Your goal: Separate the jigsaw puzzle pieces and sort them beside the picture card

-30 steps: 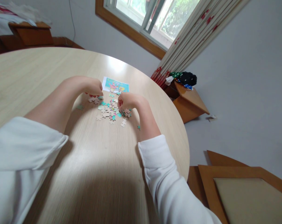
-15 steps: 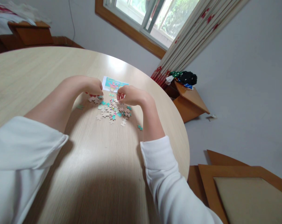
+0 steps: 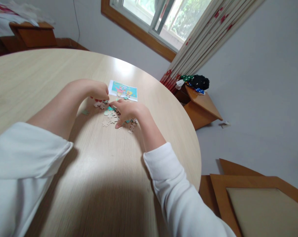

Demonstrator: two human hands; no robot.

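Note:
A heap of small jigsaw pieces (image 3: 111, 116), teal, pink and cardboard-backed, lies on the round pale wooden table (image 3: 109, 184). My right hand (image 3: 128, 112) rests on top of the heap, fingers stretched out to the left and thumb touching the table. My left hand (image 3: 99, 90) is curled just left of it, fingertips pressed down on a few joined pieces (image 3: 100, 105); whatever it pinches is hidden. A colourful picture card (image 3: 123, 90) lies flat just beyond both hands. One loose teal piece (image 3: 84, 112) sits apart to the left.
The table edge curves close on the right. A wooden chair (image 3: 260, 200) stands at the lower right, and a tilted wooden stool (image 3: 202, 110) with dark clothing sits by the curtain (image 3: 208, 36). A window is behind, with wooden furniture (image 3: 33, 34) at the far left.
My right hand moved from the right side of the heap up toward the card, then came down leftward and spread over the pieces. My left hand stayed put.

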